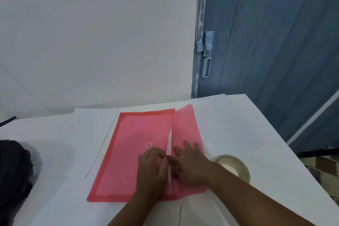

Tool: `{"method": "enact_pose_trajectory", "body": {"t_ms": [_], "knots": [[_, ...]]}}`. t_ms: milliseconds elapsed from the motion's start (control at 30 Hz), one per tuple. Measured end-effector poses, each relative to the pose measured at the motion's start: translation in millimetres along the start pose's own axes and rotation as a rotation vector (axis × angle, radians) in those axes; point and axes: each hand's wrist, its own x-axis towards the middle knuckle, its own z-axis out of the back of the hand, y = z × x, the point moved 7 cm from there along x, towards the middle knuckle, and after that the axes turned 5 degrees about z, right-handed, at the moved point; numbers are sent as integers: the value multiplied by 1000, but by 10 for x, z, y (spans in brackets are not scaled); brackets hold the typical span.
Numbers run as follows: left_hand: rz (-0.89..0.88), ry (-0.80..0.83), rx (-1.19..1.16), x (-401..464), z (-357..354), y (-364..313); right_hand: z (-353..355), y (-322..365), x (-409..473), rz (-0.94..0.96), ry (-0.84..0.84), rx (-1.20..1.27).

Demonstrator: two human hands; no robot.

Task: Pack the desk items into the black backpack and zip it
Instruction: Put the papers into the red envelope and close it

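A pink plastic document folder lies flat on the white desk, its flap folded open to the right. A white paper edge shows at the folder's mouth. My left hand rests on the folder body with fingers curled at the paper edge. My right hand lies on the flap, fingers spread, thumb at the paper. The black backpack sits at the left edge, partly out of frame. A roll of clear tape stands just right of my right wrist.
The desk is covered with white paper sheets. A blue door with a lock stands behind the desk's right corner. Stacked items lie below the desk's right edge.
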Motion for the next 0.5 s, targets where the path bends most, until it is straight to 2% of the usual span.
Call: {"method": "enact_pose_trajectory", "body": {"t_ms": [200,500], "knots": [[-26,-16,2,76,22,-40,-154,10,15,-13,-28,13],[-24,-42,-55,49,-3,-3,-171,-15,93,0,55,-31]]}}
